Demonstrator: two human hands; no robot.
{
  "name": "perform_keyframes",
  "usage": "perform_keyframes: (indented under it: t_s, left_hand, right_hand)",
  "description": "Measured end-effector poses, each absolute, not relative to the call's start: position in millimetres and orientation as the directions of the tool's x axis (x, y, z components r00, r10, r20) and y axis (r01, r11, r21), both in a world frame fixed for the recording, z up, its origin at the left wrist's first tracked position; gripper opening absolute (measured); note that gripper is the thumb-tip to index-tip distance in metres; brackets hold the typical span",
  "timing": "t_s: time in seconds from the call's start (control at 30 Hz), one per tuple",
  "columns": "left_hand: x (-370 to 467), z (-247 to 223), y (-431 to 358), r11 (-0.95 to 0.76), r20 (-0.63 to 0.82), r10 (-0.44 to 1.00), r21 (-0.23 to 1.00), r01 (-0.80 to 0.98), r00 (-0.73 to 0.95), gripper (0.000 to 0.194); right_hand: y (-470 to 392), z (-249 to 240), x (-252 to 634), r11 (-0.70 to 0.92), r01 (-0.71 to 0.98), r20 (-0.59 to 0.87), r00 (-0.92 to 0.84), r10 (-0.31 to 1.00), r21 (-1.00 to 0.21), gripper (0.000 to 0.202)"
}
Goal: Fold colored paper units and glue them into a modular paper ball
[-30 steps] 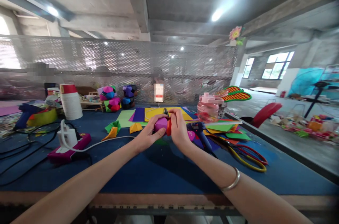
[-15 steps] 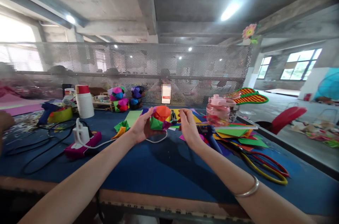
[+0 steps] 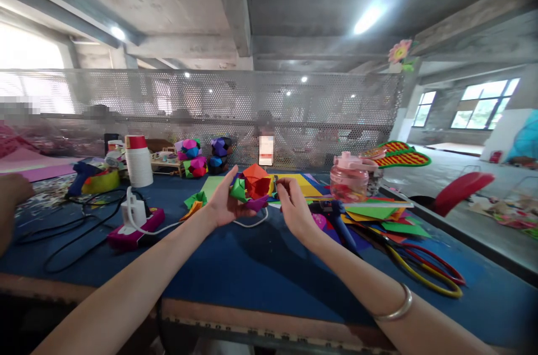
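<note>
My left hand (image 3: pixel 222 202) is closed around a folded paper ball (image 3: pixel 256 178) in orange, green and purple, thumb up along its left side. A hollow in the ball faces right and toward me. Just right of the ball, my right hand (image 3: pixel 297 210) has its fingertips pinched together; whatever they hold is too small to make out. Beside that hand lies a blue glue gun (image 3: pixel 339 225) on the table. A green folded paper piece (image 3: pixel 195 199) and an orange one (image 3: pixel 192 210) lie left of my left hand.
Scissors (image 3: pixel 426 265) and stacked coloured paper (image 3: pixel 374 212) lie on the right, near a pink bottle (image 3: pixel 348 178). Leftward are a power strip (image 3: pixel 140 226) with cables, paper cups (image 3: pixel 138 162) and another person's hand (image 3: pixel 14 192). A phone (image 3: pixel 265 151) stands ahead.
The paper ball has turned in my left hand, so its hollow now shows. My right hand has come a little left, closer to the ball. The view has shifted slightly.
</note>
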State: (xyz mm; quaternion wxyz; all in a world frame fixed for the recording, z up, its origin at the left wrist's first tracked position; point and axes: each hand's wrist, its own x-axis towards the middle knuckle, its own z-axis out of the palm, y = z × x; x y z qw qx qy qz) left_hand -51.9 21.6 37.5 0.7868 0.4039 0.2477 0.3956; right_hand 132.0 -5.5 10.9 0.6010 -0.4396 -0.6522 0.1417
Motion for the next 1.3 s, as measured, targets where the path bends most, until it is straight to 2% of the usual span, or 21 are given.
perform_keyframes:
  t_s: [0.17, 0.4, 0.57, 0.63, 0.73, 0.83, 0.93, 1.0, 1.13, 1.2, 1.3]
  left_hand:
    - [-68, 54, 25, 0.248, 0.012, 0.902, 0.804, -0.54, 0.432, 0.047]
    - [-102, 80, 24, 0.0, 0.234, 0.94, 0.727, -0.687, 0.248, 0.051]
    - [-108, 79, 32, -0.067, 0.283, 0.941, 0.698, -0.713, 0.188, 0.052]
    - [-109, 78, 34, -0.079, 0.292, 0.94, 0.686, -0.723, 0.174, 0.051]
    - [-112, 78, 36, -0.107, 0.308, 0.94, 0.669, -0.736, 0.143, 0.048]
    - [-114, 78, 37, -0.131, 0.322, 0.938, 0.669, -0.731, 0.127, 0.045]
    - [-113, 77, 37, -0.135, 0.311, 0.943, 0.676, -0.725, 0.114, 0.043]
    - [-111, 76, 37, -0.129, 0.293, 0.95, 0.682, -0.72, 0.106, 0.043]
    - [-105, 73, 39, -0.146, 0.299, 0.95, 0.681, -0.718, 0.091, 0.038]
    - [-100, 70, 40, -0.159, 0.291, 0.954, 0.691, -0.706, 0.071, 0.033]
    - [-91, 66, 38, -0.118, 0.219, 0.973, 0.747, -0.654, 0.075, 0.031]
  right_hand:
    - [-3, 7, 132, 0.553, 0.441, 0.645, 0.079, 0.76, -0.706, 0.02]
    - [-2, -3, 122, 0.569, 0.549, 0.624, -0.108, 0.774, -0.611, 0.012]
    - [2, 7, 77, 0.674, 0.609, 0.575, -0.396, 0.716, -0.418, 0.016]
    - [10, 10, 49, 0.682, 0.646, 0.543, -0.456, 0.705, -0.344, 0.014]
    - [25, 9, 9, 0.691, 0.714, 0.509, -0.557, 0.657, -0.111, 0.022]
    - [37, 4, -16, 0.701, 0.713, 0.485, -0.611, 0.626, -0.006, 0.027]
    - [40, 3, -14, 0.719, 0.694, 0.467, -0.648, 0.601, 0.037, 0.018]
    - [34, 5, 0, 0.732, 0.681, 0.484, -0.649, 0.587, 0.024, 0.011]
    - [7, 17, 52, 0.769, 0.634, 0.55, -0.615, 0.565, -0.08, 0.013]
    - [-6, 24, 80, 0.755, 0.624, 0.583, -0.543, 0.605, -0.201, 0.014]
    - [-17, 34, 116, 0.708, 0.533, 0.642, -0.349, 0.683, -0.464, 0.012]
